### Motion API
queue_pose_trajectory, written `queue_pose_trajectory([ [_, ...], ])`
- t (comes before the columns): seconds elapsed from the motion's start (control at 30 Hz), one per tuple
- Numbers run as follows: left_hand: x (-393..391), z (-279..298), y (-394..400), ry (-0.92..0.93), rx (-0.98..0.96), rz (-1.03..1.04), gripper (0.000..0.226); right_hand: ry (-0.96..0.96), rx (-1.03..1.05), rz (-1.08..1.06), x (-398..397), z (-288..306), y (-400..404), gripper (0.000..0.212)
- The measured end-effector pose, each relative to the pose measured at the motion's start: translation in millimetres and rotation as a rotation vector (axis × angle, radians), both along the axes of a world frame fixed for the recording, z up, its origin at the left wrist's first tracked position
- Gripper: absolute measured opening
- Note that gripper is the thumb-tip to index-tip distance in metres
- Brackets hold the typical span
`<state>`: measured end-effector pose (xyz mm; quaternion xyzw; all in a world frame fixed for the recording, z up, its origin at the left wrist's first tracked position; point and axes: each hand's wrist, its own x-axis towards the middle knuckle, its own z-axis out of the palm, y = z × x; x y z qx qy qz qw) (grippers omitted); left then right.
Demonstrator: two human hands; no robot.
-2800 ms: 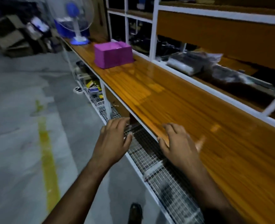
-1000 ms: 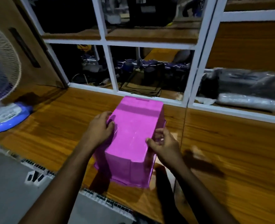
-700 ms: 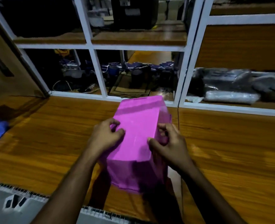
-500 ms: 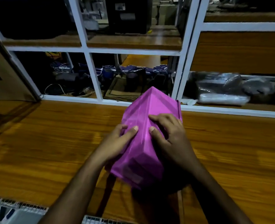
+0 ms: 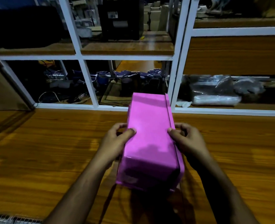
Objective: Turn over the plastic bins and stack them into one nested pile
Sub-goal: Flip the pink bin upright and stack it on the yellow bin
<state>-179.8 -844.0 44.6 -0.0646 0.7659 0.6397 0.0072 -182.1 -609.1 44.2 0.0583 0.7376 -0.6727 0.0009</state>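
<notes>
Both-hand grip, left hand (image 5: 115,141), right hand (image 5: 187,141), on pink bin (image 5: 149,139); no legible writing.

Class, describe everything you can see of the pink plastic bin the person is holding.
The pink plastic bin is glossy, smooth and box-shaped, a closed face turned up, a rim ridge along its right edge. It sits lengthwise over the wooden counter. The left hand and right hand grip its sides, thumbs on top. Its opening is hidden.

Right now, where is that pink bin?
The pink bin is mid-frame over the wooden counter, gripped between the left hand and right hand.
</notes>
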Motion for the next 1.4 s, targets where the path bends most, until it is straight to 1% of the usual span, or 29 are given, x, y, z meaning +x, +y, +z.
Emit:
queue_pose_trajectory([
  [0.1, 3.0, -5.7, 2.4, 0.027, -0.003, 0.044, 0.056, 0.028, -0.045, -0.017, -3.5, -1.3, -4.6, 0.024],
  [0.2, 4.9, -1.5, 0.8, 0.072, -0.05, 0.06, 0.05, 0.048, -0.048, -0.006, -4.7, 1.2, -6.6, 0.024],
  [0.33, 2.0, 1.3, -3.5, 0.12, -0.179, 0.049, 0.036, 0.083, -0.106, -0.026, -7.3, 0.4, -9.9, 0.018],
  [0.4, -1.1, 5.6, -5.6, 0.116, -0.298, 0.016, 0.035, 0.086, -0.141, -0.031, -7.0, -0.1, -15.1, 0.021],
  [0.47, -4.1, 12.4, -5.9, 0.143, -0.523, 0.011, 0.042, 0.072, -0.16, -0.039, -6.0, -0.4, -21.7, 0.027],
  [0.53, -5.0, 22.0, -2.3, 0.236, -0.75, 0.062, 0.045, 0.063, -0.159, -0.04, -2.9, 3.4, -28.0, 0.029],
  [0.57, -5.4, 25.6, 0.9, 0.287, -0.772, 0.075, 0.042, 0.056, -0.164, -0.038, -1.8, 5.6, -30.3, 0.028],
  [0.6, -4.9, 30.0, 5.1, 0.308, -0.724, 0.061, 0.036, 0.046, -0.177, -0.031, -1.0, 7.8, -32.6, 0.028],
  [0.63, -4.3, 33.6, 10.3, 0.304, -0.629, 0.027, 0.031, 0.037, -0.18, -0.009, 0.2, 11.0, -34.4, 0.027],
  [0.67, -4.1, 36.9, 15.4, 0.29, -0.544, -0.01, 0.03, 0.031, -0.185, 0.033, 0.7, 13.7, -36.5, 0.027],
  [0.7, -4.5, 39.0, 19.5, 0.284, -0.495, -0.037, 0.033, 0.027, -0.186, 0.097, 2.0, 16.4, -38.6, 0.027],
  [0.77, -6.3, 42.9, 23.7, 0.276, -0.52, -0.052, 0.048, 0.026, -0.16, 0.241, 4.4, 20.7, -42.2, 0.026],
  [0.83, -8.0, 44.9, 21.2, 0.243, -0.606, -0.038, 0.057, 0.079, -0.06, 0.356, 7.1, 20.7, -42.0, 0.027],
  [0.87, -8.9, 44.6, 17.8, 0.227, -0.626, -0.027, 0.057, 0.122, 0.016, 0.374, 7.5, 18.1, -39.5, 0.027],
  [0.9, -9.3, 44.8, 13.2, 0.217, -0.632, -0.008, 0.053, 0.168, 0.134, 0.352, 7.8, 14.7, -36.4, 0.027],
  [0.93, -9.1, 45.1, 7.6, 0.215, -0.629, 0.016, 0.047, 0.203, 0.296, 0.299, 6.2, 7.5, -31.3, 0.029],
  [1.0, -13.5, 41.7, -7.4, 0.198, -0.599, 0.063, 0.032, 0.182, 0.668, 0.171, 1.8, -6.7, -18.7, 0.042],
  [1.03, -16.6, 38.6, -15.9, 0.174, -0.569, 0.079, 0.028, 0.139, 0.806, 0.132, 0.8, -12.4, -13.4, 0.048],
  [1.07, -19.6, 34.8, -24.4, 0.144, -0.518, 0.088, 0.027, 0.093, 0.884, 0.125, -1.0, -18.8, -8.8, 0.052],
  [1.1, -22.1, 31.5, -31.8, 0.118, -0.458, 0.096, 0.028, 0.044, 0.904, 0.146, -0.9, -22.5, -6.3, 0.055],
  [1.13, -23.8, 26.8, -38.3, 0.097, -0.399, 0.103, 0.026, 0.011, 0.879, 0.178, -1.6, -27.2, -4.6, 0.055],
  [1.2, -25.6, 15.0, -49.6, 0.053, -0.283, 0.118, 0.009, 0.006, 0.809, 0.213, -0.4, -33.4, -4.1, 0.055],
  [1.23, -25.3, 9.2, -54.1, 0.031, -0.232, 0.123, 0.007, 0.015, 0.795, 0.201, 1.1, -34.3, -5.2, 0.055],
  [1.4, -18.1, -22.5, -69.3, -0.081, -0.148, 0.115, 0.019, 0.041, 0.636, 0.102, 1.8, -36.9, -6.3, 0.057],
])
